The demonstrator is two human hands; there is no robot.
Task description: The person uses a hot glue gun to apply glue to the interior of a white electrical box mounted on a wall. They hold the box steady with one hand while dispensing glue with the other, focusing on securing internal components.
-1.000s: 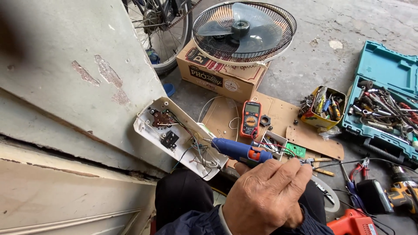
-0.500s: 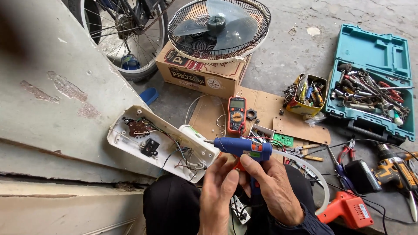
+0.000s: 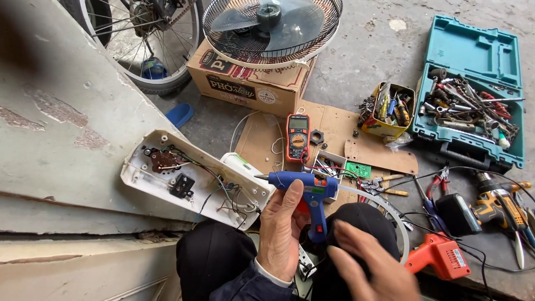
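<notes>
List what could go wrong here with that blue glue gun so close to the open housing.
1. The glue gun nozzle points at loose wires in the open white housing; hot glue or the tip might foul or scorch them.
2. The left hand grips near the barrel, so a burn seems possible.
3. Cords trail among the tools by the orange tool; the blurred right hand might snag one.

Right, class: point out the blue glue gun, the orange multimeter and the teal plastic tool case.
Blue glue gun (image 3: 304, 181), head view, on its barrel.
Orange multimeter (image 3: 297, 136), head view, on its dial.
Teal plastic tool case (image 3: 473, 50), head view, on its open lid.
</notes>
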